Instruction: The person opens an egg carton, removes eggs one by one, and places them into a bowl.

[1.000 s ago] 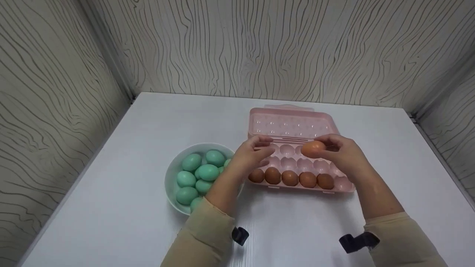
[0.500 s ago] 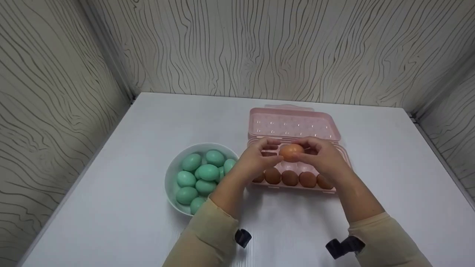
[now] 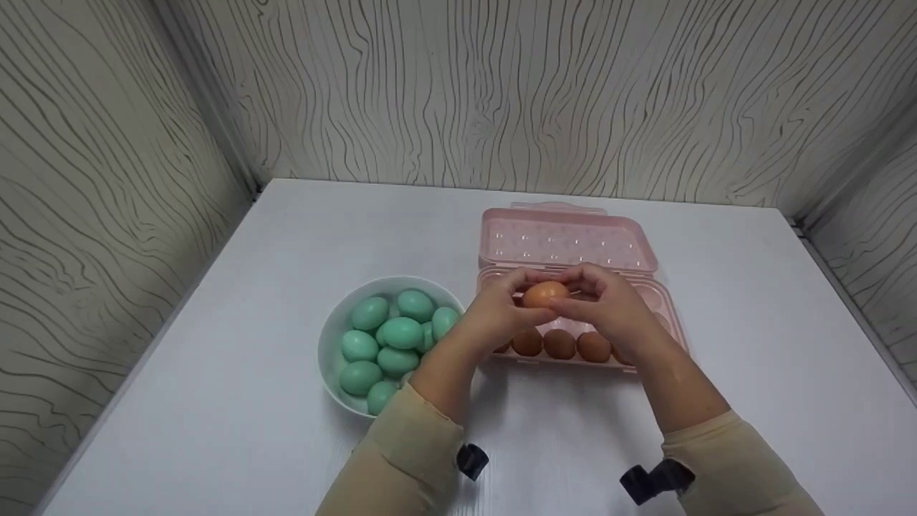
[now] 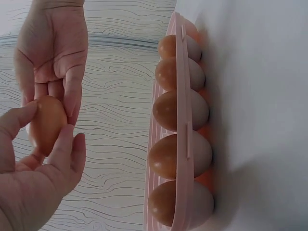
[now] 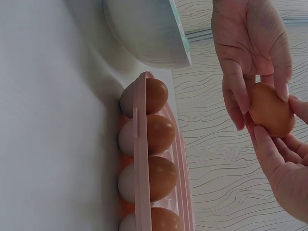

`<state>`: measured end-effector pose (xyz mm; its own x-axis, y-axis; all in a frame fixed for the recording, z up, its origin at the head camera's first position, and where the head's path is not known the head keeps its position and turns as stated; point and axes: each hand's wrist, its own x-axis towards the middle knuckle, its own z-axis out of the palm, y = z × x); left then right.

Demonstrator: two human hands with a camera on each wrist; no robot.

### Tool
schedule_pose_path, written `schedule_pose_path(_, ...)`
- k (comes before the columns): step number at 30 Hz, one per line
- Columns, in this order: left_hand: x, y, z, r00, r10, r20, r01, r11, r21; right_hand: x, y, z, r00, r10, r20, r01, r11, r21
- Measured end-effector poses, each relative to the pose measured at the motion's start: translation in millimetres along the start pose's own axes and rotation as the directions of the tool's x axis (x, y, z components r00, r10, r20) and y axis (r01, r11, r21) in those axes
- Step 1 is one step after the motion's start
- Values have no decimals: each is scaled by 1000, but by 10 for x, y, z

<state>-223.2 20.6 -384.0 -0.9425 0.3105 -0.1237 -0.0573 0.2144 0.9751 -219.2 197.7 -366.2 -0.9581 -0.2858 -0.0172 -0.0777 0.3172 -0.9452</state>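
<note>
A brown egg (image 3: 546, 294) is held above the pink egg carton (image 3: 648, 240), between both hands. My left hand (image 3: 491, 322) grips its left side with thumb and fingers, as the left wrist view also shows. From the other end, my right hand (image 3: 620, 315) pinches the same egg (image 5: 271, 109). Beneath the hands, the carton lies open with its lid tipped back. Several brown eggs (image 3: 560, 344) fill part of its front row. The hands hide much of the rows behind.
Left of the carton stands a white bowl (image 3: 327, 358) with several green eggs (image 3: 403, 333), partly behind my left forearm. Both rest on a white table (image 3: 236, 315). Wood-grain patterned panels (image 3: 458, 93) rise at the back and on both sides.
My right hand has brought the egg leftward from over the carton's right part. My left hand has moved slightly right to meet it, and its fingers now grip the egg too.
</note>
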Motion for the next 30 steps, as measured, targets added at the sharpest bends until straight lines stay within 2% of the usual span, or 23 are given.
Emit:
schedule_pose_path(4, 1, 4, 7, 1000, 12, 3, -12, 1000, 15, 5, -4, 8, 1000, 13, 0, -13, 1000, 11)
schedule_pose_path(11, 2, 13, 13, 1000, -9, -7, 10, 999, 35, 9, -23, 11, 1000, 9, -13, -9, 1000, -18)
schedule_pose_path(13, 5, 12, 8, 1000, 7, -4, -7, 999, 39, 9, -28, 12, 1000, 14, -17, -15, 999, -29)
schedule_pose_path(19, 7, 26, -22, 1000, 19, -1, -19, 995, 99, 10, -29, 2, 999, 31, -21, -32, 999, -31)
schedule_pose_path(25, -22, 88, -127, 1000, 18, -4, -18, 987, 159, 11, -32, -66, 999, 36, -25, -37, 998, -48)
schedule_pose_path(30, -65, 139, -275, 999, -22, -30, 27, 985, 168, 13, -27, -124, 999, 42, -32, -45, 995, -95)
